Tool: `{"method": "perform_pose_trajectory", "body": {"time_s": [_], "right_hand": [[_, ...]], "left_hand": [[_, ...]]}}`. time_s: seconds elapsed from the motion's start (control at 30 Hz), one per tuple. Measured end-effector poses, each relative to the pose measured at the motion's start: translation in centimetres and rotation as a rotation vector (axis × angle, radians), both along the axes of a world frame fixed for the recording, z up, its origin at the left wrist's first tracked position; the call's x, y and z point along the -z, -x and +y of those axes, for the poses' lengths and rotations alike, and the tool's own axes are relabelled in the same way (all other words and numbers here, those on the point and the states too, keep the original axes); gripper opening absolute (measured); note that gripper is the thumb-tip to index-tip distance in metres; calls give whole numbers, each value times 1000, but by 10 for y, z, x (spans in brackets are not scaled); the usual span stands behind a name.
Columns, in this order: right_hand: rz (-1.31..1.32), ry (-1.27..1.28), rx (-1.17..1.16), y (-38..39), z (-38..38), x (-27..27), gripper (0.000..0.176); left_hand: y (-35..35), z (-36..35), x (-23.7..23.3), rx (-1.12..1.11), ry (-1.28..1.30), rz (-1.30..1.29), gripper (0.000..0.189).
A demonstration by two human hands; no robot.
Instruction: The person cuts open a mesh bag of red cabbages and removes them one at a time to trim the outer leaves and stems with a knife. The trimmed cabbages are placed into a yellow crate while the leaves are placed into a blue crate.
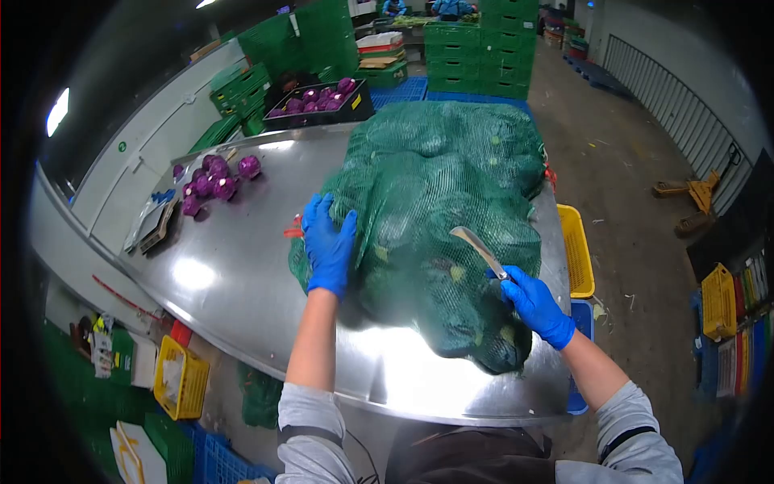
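Green mesh sacks (419,194) bulging with round vegetables lie heaped on a steel table (250,274). My left hand (328,244), in a blue glove, rests on the left side of the near sack with its fingers spread. Beside those fingers a red tie (293,228) shows at the sack's end. In my gloved right hand (536,305) is a knife with a curved blade (477,248), its tip pointing up and left over the mesh. Purple cabbages (211,179) sit in a group on the table's far left.
A black crate (322,113) of purple cabbages stands behind the table. Yellow baskets (576,252) flank the table's right edge and lower left. Green crates (484,56) are stacked at the back, and a pallet jack (700,194) stands on the right.
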State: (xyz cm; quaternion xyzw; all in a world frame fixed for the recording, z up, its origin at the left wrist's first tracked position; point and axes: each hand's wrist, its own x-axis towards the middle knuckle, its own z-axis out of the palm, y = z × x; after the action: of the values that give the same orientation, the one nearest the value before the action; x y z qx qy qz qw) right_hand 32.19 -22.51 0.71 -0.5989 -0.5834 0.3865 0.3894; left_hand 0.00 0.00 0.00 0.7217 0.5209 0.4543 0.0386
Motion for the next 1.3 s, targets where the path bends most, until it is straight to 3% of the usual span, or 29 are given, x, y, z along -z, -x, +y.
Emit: {"method": "perform_pose_trajectory", "body": {"time_s": [0.07,0.1,0.17,0.2,0.27,0.33,0.4,0.53,0.6,0.7,0.83,0.9,0.97,1.03,1.07,1.2,1.27,1.3], "right_hand": [[-266,-250,-52,-4,7,-15,32],[-244,-218,-36,34,35,-23,32],[-388,-214,-120,40,64,-35,26],[-452,-133,-120,47,78,-51,24],[-519,-139,-102,58,107,-55,24],[-572,-143,-93,61,135,-48,26],[-683,-434,-216,61,164,-44,40],[-872,-224,-250,85,192,-67,55],[-939,-304,-315,91,214,-56,66],[-921,-448,-379,116,238,-63,72],[-938,-512,-383,144,284,-34,62],[-966,-253,-436,160,296,-33,59],[-1024,-209,-452,161,298,-33,52],[-890,-115,-418,150,278,-34,49],[-900,-316,-415,138,269,-26,51],[-803,-292,-530,110,244,-50,50],[-1134,-167,-570,118,247,-79,51],[-1131,-179,-567,124,254,-85,51]], "left_hand": [[-26,24,2,-68,64,50,83],[6,57,6,-51,93,76,83],[-1,90,26,-306,102,224,81],[-2,93,20,-294,99,206,81],[6,84,-7,-255,473,164,80],[18,90,-26,-211,577,201,81],[31,108,-26,-169,693,302,75],[49,115,13,-167,497,194,57],[66,130,35,-117,426,-40,45],[73,131,29,-249,435,6,41],[81,145,37,-279,510,42,38],[82,146,31,-309,528,119,37],[82,147,26,-340,551,195,35],[82,145,29,-310,494,220,32],[81,146,32,-312,506,214,32],[76,143,40,-355,394,242,30],[73,138,42,-407,360,237,30],[74,135,43,-407,355,216,29]]}}
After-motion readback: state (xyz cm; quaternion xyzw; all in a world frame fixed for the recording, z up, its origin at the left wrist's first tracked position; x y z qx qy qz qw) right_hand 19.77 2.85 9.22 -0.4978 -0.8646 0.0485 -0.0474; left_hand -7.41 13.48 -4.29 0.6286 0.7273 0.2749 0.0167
